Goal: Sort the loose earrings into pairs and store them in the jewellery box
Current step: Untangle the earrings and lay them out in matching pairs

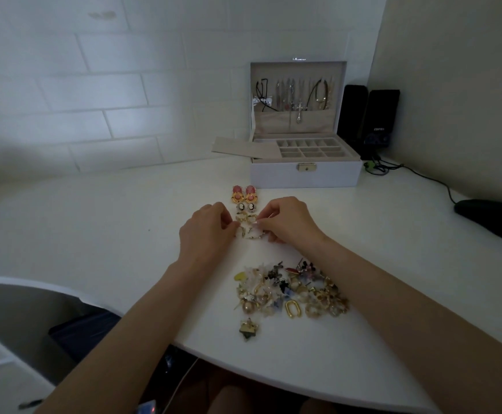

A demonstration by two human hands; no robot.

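A heap of loose earrings lies on the white table near its front edge. Beyond it a column of matched pairs runs toward the box: pink and gold earrings, small cameo earrings, gold earrings. My left hand and my right hand meet over a pale white pair, fingertips pinching its pieces on the table. The white jewellery box stands open behind, with empty beige compartments and necklaces hanging in the lid.
A beige tray lid leans at the box's left. Two black speakers stand at the back right, with a cable running to a black mouse. One star-shaped earring lies apart near the table's curved front edge.
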